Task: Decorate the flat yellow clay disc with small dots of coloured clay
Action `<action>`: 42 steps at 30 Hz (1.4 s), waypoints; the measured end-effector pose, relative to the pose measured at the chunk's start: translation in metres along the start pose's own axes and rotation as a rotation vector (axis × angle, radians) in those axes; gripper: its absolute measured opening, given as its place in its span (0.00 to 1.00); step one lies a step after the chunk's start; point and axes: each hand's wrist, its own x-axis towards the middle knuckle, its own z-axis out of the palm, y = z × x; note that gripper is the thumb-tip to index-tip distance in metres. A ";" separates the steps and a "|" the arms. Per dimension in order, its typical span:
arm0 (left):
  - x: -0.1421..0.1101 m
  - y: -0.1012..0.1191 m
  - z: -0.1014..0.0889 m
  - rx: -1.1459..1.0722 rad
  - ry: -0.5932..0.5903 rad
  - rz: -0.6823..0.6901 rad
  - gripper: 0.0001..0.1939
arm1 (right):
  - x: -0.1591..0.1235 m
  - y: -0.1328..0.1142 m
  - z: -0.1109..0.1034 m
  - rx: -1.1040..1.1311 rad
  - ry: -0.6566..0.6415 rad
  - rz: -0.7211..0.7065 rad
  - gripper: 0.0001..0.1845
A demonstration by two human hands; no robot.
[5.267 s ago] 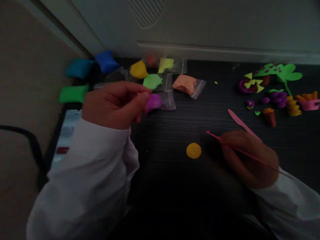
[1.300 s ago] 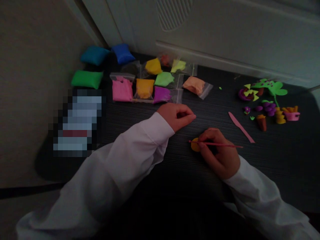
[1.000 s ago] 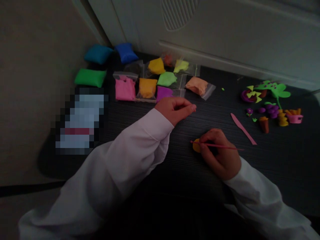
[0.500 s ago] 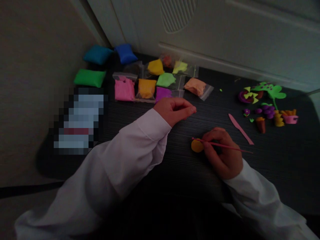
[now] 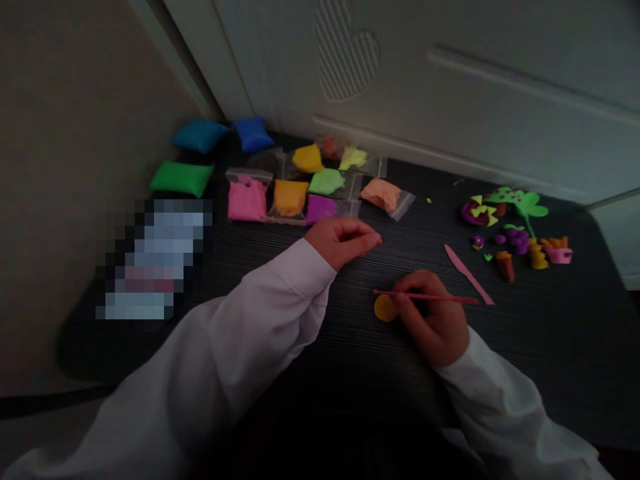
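My right hand (image 5: 433, 319) grips a thin pink clay modelling tool (image 5: 463, 300) between thumb and fingers. The tool lies almost level, its tip pointing left over a flat round piece of orange-yellow clay (image 5: 385, 309) on the dark table. My left hand (image 5: 341, 241) hovers or rests further up and to the left, thumb and fingertips pinched together; whatever may be between them is too small to see. To the right of my right hand lies a pink plastic clay knife (image 5: 469, 275), touched by neither hand.
Bags of coloured clay, such as a pink one (image 5: 248, 200) and a peach one (image 5: 383, 195), stand in rows behind my left hand. Small clay models, including a pink tub (image 5: 557, 252), sit at the right. A blurred-out phone-like object (image 5: 160, 260) lies left. A white panel (image 5: 400, 93) bounds the back.
The view has tilted up a little, so everything appears lower and slightly left. The pink tool has turned closer to level in my right hand. My left hand keeps its pinch.
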 end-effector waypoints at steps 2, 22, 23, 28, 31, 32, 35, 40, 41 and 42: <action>0.002 -0.003 0.000 0.031 -0.007 -0.025 0.11 | 0.003 0.004 0.001 0.135 0.034 0.134 0.03; 0.003 -0.009 0.001 0.149 0.002 -0.067 0.15 | 0.008 0.002 0.009 -0.058 0.018 0.018 0.05; 0.003 -0.009 0.001 0.133 0.003 -0.067 0.14 | 0.008 0.002 0.009 -0.061 0.013 0.006 0.05; 0.003 -0.008 0.001 0.103 -0.015 -0.073 0.12 | 0.007 0.002 0.009 -0.088 0.023 -0.015 0.04; 0.002 -0.007 0.002 0.094 -0.005 -0.059 0.11 | 0.007 0.002 0.009 -0.094 0.017 -0.028 0.03; 0.002 -0.006 0.003 0.088 -0.003 -0.053 0.10 | 0.007 0.003 0.009 -0.096 0.017 -0.036 0.03; 0.001 -0.004 0.004 0.072 -0.010 -0.047 0.09 | 0.007 0.003 0.009 -0.106 0.015 -0.058 0.02; 0.001 -0.002 0.003 0.079 -0.020 -0.083 0.09 | 0.007 0.002 0.009 -0.131 0.003 -0.076 0.02; 0.002 -0.002 0.003 0.081 -0.023 -0.088 0.09 | 0.007 0.002 0.009 -0.132 -0.001 -0.074 0.02; 0.002 -0.002 0.002 0.083 -0.027 -0.091 0.09 | 0.007 0.002 0.010 -0.133 -0.004 -0.072 0.02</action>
